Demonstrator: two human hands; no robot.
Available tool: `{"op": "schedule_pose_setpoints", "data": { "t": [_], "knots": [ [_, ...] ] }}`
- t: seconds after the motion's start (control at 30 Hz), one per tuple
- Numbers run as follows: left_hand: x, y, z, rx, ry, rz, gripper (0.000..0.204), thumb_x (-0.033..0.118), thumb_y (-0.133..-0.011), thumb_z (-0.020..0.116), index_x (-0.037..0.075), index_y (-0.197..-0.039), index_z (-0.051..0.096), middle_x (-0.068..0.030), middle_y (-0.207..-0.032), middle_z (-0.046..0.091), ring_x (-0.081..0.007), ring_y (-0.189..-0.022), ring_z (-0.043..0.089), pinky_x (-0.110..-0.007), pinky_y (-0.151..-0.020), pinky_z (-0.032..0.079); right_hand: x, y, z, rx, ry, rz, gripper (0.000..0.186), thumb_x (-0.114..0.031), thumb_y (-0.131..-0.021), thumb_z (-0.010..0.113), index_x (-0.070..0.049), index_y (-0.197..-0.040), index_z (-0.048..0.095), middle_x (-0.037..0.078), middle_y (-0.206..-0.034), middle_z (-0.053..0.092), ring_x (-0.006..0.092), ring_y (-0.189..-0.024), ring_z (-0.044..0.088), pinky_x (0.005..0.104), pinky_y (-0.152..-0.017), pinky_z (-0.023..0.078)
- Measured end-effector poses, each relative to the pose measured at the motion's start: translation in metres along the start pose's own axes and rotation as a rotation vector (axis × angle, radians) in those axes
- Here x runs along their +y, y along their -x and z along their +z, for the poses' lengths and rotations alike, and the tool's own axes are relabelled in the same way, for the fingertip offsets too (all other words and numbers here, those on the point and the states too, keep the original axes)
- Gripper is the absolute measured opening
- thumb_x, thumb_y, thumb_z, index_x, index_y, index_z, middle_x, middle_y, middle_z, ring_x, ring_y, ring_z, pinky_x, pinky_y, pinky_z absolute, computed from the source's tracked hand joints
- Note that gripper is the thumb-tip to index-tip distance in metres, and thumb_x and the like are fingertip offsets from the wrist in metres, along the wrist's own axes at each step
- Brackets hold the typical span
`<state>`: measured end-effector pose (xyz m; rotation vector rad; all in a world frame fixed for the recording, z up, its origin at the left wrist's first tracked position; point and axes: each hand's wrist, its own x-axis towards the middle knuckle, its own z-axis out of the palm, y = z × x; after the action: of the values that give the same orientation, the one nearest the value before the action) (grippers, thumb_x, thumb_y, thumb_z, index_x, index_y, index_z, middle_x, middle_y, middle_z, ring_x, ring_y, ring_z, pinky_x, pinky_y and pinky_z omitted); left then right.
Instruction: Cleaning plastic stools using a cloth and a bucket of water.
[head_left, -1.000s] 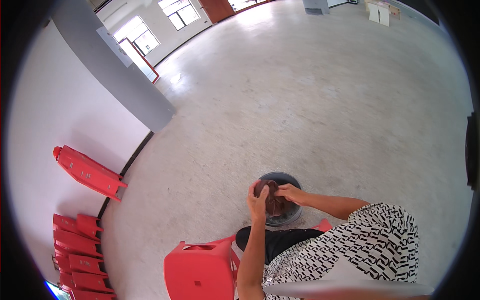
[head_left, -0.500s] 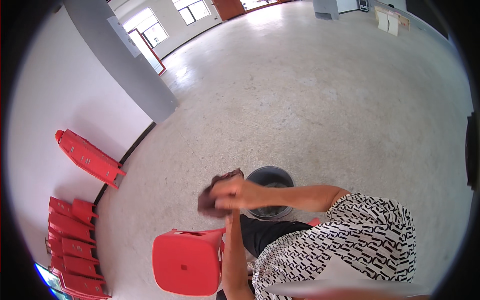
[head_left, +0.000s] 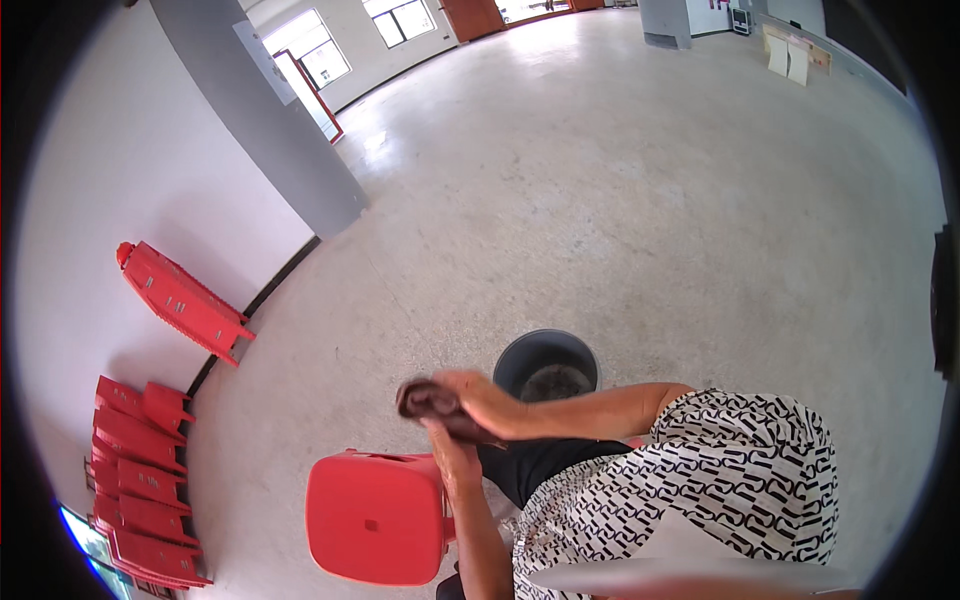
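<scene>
A dark brown bunched cloth is pressed between my two hands, above the gap between the red stool and the grey bucket. My left hand comes up from below and grips the cloth's lower side. From the right, my right hand lies over the cloth's other side, slightly blurred, its fingers wrapped round it. The cloth's folded end pokes out to the left of the hands. Just beyond my right forearm stands a round dark grey bucket; the murky contents at its bottom cannot be made out clearly.
A red plastic stool stands at my left, close to my left forearm. Stacked red stools line the left wall, with another red stack leaning farther along. A grey pillar rises beyond them. Pale concrete floor stretches ahead.
The cloth has turned and bunched into a tighter roll between my hands. My right hand has shifted slightly lower and to the right. More of the bucket's inside shows.
</scene>
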<state>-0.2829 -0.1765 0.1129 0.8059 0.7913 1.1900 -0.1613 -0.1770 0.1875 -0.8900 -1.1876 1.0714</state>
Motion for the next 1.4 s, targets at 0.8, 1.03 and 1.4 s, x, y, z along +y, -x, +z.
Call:
{"op": "schedule_pose_setpoints", "data": {
  "t": [0.8, 1.03, 1.4],
  "knots": [
    [0.004, 0.14, -0.066, 0.58, -0.086, 0.029, 0.029, 0.029, -0.097, 0.066, 0.001, -0.097, 0.068, 0.0025, -0.084, 0.059, -0.0066, -0.079, 0.052, -0.023, -0.072, 0.042, 0.061, 0.086, -0.008, -0.291, -0.549, 1.172, 0.036, -0.028, -0.102, 0.049, -0.002, -0.123, 0.062, 0.01, -0.118, 0.067, 0.0222, -0.108, 0.066, 0.0397, -0.098, 0.053],
    [0.015, 0.154, -0.052, 0.526, -0.099, 0.245, 0.043, 0.034, -0.097, 0.066, 0.002, -0.125, 0.061, -0.0061, -0.107, 0.065, -0.013, -0.105, 0.058, -0.027, -0.095, 0.045, 0.074, 0.108, 0.02, -0.664, -0.463, 1.108, 0.034, -0.02, -0.1, 0.054, -0.003, -0.13, 0.057, 0.008, -0.124, 0.064, 0.0198, -0.115, 0.062, 0.0365, -0.102, 0.049],
    [0.054, 0.131, -0.183, 1.33, -1.335, 0.587, 0.075, 0.043, -0.088, 0.072, 0.006, -0.145, 0.042, -0.0232, -0.136, 0.053, -0.0395, -0.138, 0.038, -0.05, -0.113, 0.032, 0.028, 0.025, 0.041, -0.655, -0.08, 0.363, 0.04, -0.024, -0.093, 0.066, 0.0, -0.124, 0.057, 0.008, -0.117, 0.064, 0.0166, -0.106, 0.062, 0.0337, -0.093, 0.05]
  ]
}}
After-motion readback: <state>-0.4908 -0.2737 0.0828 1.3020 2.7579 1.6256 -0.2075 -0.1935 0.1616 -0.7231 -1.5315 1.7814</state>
